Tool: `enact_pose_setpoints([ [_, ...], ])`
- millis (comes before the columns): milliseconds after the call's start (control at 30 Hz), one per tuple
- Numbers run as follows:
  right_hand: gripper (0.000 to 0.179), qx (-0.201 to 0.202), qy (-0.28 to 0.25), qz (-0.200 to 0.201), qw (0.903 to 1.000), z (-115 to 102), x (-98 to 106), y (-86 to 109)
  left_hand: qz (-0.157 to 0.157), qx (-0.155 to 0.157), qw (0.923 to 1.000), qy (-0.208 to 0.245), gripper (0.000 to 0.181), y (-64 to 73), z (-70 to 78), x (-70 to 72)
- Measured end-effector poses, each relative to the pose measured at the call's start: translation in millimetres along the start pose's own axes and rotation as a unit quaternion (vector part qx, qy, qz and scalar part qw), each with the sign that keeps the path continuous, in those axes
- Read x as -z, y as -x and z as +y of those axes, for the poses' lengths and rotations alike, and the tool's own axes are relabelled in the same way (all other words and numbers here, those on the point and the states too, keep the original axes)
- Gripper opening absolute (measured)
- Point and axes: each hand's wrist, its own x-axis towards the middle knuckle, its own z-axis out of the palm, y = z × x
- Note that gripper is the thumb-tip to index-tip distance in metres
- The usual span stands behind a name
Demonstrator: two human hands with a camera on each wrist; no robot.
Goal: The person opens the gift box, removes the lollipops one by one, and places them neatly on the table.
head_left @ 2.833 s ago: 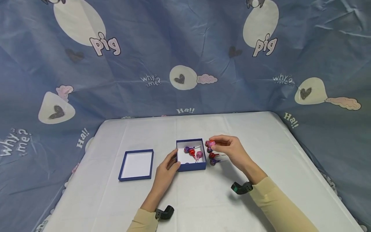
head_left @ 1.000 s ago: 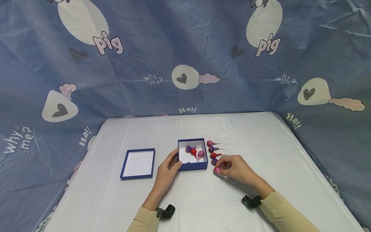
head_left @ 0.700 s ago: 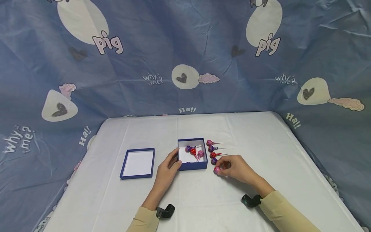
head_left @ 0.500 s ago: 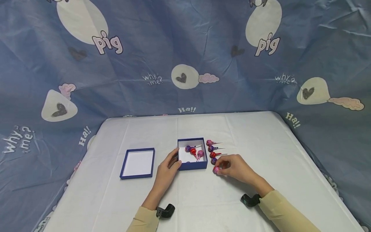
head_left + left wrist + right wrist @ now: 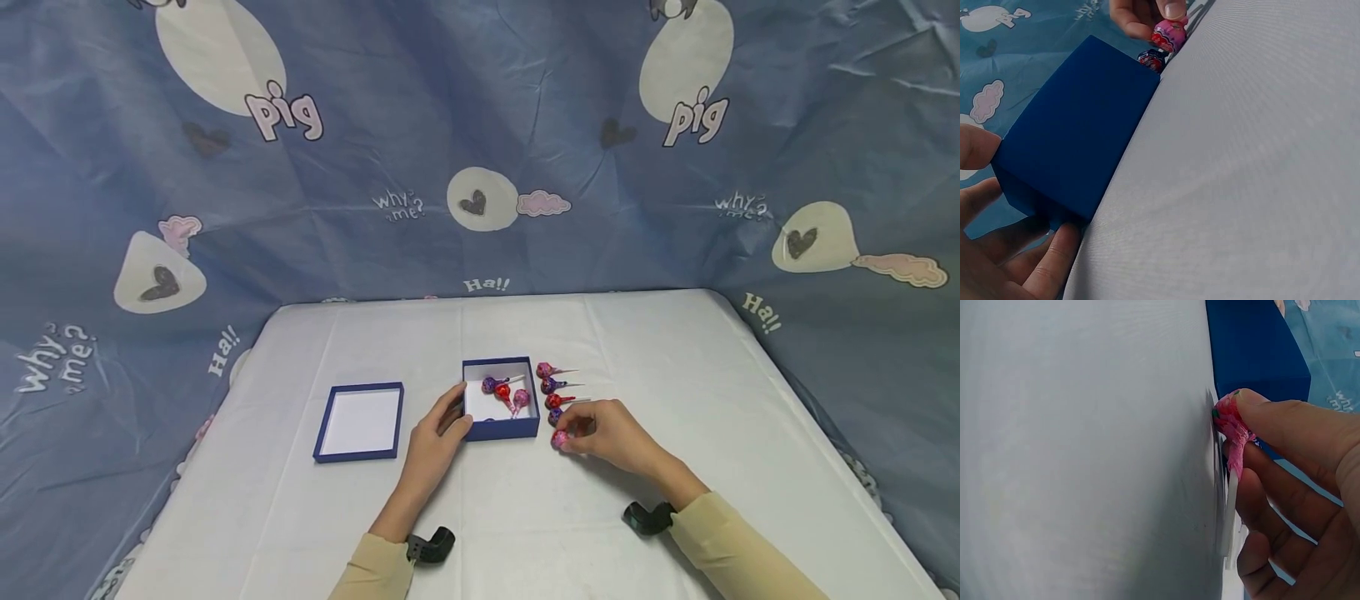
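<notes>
My left hand [image 5: 431,440] holds the left side of a blue box [image 5: 501,429], thumb at the near corner and fingers along the side wall. Several wrapped lollipops lie inside, including a purple one [image 5: 490,385], a red one [image 5: 503,392] and a pink one [image 5: 521,398]. My right hand [image 5: 617,437] pinches a pink lollipop [image 5: 1227,419] by its wrapped head, close over the table; its white stick points back under the palm. Beyond it, a column of lollipops runs along the box's right side: pink [image 5: 545,369], purple [image 5: 549,385], red [image 5: 553,402], and another purple [image 5: 555,417], partly hidden by my fingers.
A blue-rimmed lid [image 5: 358,457], white inside, lies left of the box with its inner side up. White cloth [image 5: 480,517] covers the table. A blue printed curtain [image 5: 360,250] hangs behind its far edge.
My right hand has come nearer from the far end of the column, bringing the pink lollipop to its near end, then shifted it slightly left. My left hand stays at the box.
</notes>
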Motion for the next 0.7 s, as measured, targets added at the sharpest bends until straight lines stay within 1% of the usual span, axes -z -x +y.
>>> enact_pose_setpoints([
  [133, 0.024, 0.007, 0.010, 0.004, 0.9999, -1.0, 1.9, 1.0, -0.003, -0.002, 1.0000, -0.001, 0.051, -0.1, 0.0, 0.4],
  [267, 0.027, 0.002, 0.015, 0.006, 0.9999, -2.6, 4.3, 1.9, -0.004, -0.002, 1.0000, -0.005, 0.051, 0.2, 1.2, 1.3],
  [367, 0.026, -0.008, 0.019, 0.003, 0.9998, -3.1, 5.3, 2.0, -0.003, -0.003, 0.9999, -0.009, 0.050, 0.2, 1.9, 1.9],
  [500, 0.025, -0.010, 0.025, -0.003, 0.9996, -3.0, 5.6, 2.4, -0.006, -0.004, 0.9999, -0.010, 0.050, -0.1, 1.7, 2.3],
  [700, 0.025, 0.015, 0.034, -0.008, 0.9993, -0.8, 5.4, 1.4, -0.009, -0.007, 0.9999, -0.006, 0.051, 0.1, 1.6, 2.4],
])
